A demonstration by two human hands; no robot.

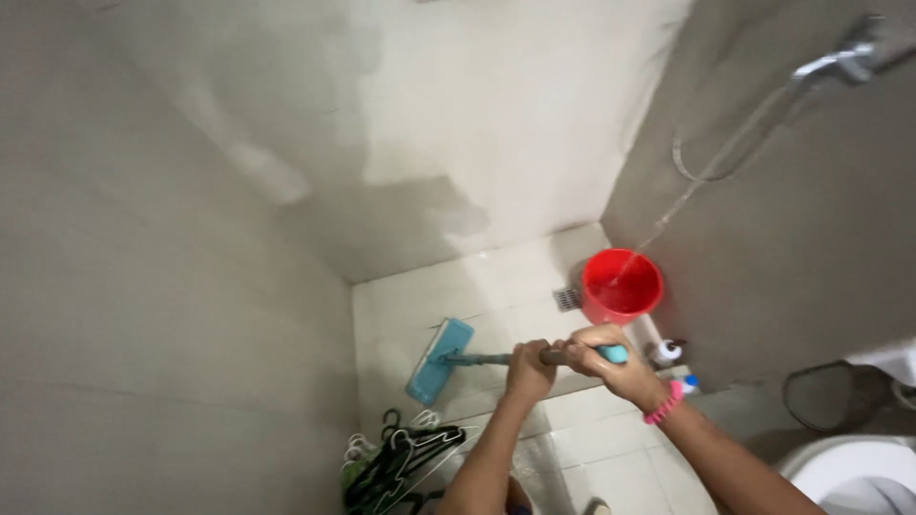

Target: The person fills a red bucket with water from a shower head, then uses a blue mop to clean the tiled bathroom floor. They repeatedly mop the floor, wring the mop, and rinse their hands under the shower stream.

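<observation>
Both hands grip one mop handle (534,358). The left hand (528,370) is closed around the shaft at the centre of the view. The right hand (601,362) is closed around the teal grip end, just beside the left hand at its 3 o'clock. A pink wristband (663,403) sits on the right wrist.

The handle runs toward 9 o'clock to the flat teal mop head (439,360), which rests on the pale tiled floor (420,305) near the wall corner.

A red bucket (621,285) stands at 1 o'clock from the hands, against the grey wall. A thin stream of water (668,215) falls into it from the shower head (840,62) at upper right. The water level inside cannot be determined.

A floor drain (568,298) lies touching the bucket at its 9 o'clock. Small bottles (668,353) stand at the bucket's 5 o'clock. Clothes hangers (396,463) are heaped at 7 o'clock from the hands. A toilet (849,477) occupies the lower right.
</observation>
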